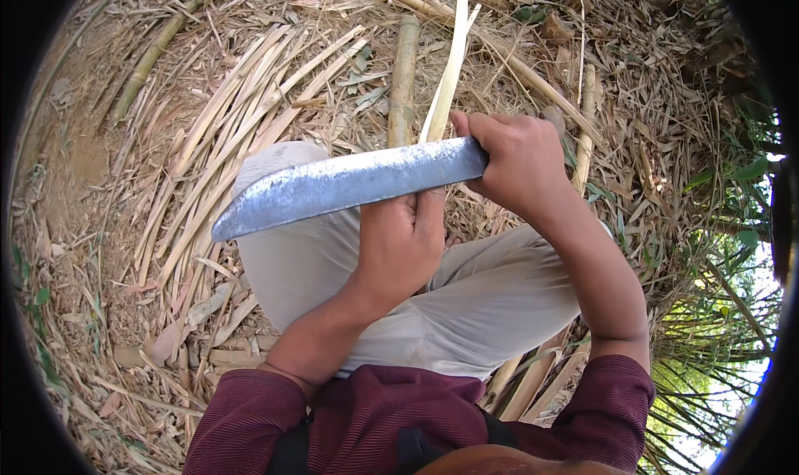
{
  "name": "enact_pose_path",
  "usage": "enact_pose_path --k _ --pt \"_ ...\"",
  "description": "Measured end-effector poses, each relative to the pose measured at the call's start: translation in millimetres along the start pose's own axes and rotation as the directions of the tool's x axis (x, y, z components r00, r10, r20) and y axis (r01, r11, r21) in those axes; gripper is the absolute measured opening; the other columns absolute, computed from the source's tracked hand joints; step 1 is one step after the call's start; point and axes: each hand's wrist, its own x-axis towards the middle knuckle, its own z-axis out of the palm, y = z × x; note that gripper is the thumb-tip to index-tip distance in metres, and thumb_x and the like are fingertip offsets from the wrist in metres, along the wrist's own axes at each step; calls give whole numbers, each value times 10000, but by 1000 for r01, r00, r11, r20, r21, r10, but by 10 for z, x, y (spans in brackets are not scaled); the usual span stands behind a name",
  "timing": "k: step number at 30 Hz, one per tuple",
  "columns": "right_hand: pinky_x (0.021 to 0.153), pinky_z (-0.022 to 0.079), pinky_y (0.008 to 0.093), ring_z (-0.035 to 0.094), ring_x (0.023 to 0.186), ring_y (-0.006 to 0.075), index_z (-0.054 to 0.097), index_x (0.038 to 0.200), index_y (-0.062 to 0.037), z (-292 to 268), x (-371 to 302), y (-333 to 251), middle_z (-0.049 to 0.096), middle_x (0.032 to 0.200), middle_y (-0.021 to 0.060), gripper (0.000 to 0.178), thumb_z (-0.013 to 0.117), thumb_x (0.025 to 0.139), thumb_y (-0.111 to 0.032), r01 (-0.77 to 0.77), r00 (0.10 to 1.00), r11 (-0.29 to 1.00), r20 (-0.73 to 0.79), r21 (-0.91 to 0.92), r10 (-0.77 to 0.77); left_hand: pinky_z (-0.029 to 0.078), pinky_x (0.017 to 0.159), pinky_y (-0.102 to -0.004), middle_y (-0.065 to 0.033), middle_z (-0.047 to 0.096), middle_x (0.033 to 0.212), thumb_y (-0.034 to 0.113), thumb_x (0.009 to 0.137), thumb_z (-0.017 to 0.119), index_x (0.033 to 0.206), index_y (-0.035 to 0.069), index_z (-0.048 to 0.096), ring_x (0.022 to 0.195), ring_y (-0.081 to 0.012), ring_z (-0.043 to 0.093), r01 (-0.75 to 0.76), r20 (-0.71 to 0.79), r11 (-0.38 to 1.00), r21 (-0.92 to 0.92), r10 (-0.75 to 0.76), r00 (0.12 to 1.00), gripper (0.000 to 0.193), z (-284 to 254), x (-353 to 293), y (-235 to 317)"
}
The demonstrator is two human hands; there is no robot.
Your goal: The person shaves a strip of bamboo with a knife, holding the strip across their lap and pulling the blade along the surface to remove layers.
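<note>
The mottled grey knife (349, 185) points left across a pale, split strip (450, 76), hiding its near end.

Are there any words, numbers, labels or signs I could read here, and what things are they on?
None that I can read.
The long grey metal blade shows only pale, worn patches.
I see no letters or numbers on the pale, split plant strip behind it, the maroon ribbed shirt or the light grey cloth trousers either.
</note>
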Motion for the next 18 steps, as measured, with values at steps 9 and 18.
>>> enact_pose_path --k 9,18 --pt "416 306 272 433 414 79 493 531 -101 -412 96 770 438 459 -30 575 587 960 -471 -615 666 577 -37 537 745 274 416 -209 48 412 555 235 1066 407 944 58 527 456 -15 369 102 114 978 -180 -82 990 246 4 -13 -18" --pt "527 471 418 627 614 333 612 904 -58 -331 -103 -232 640 745 114 254 625 655 -14 131 988 982 -104 140 -117 386 492 -208 -37 612 690 70 997 529 983 -28 613 547 -33 490 -64 35 965 -255 76 997 129 89 -72 -51"
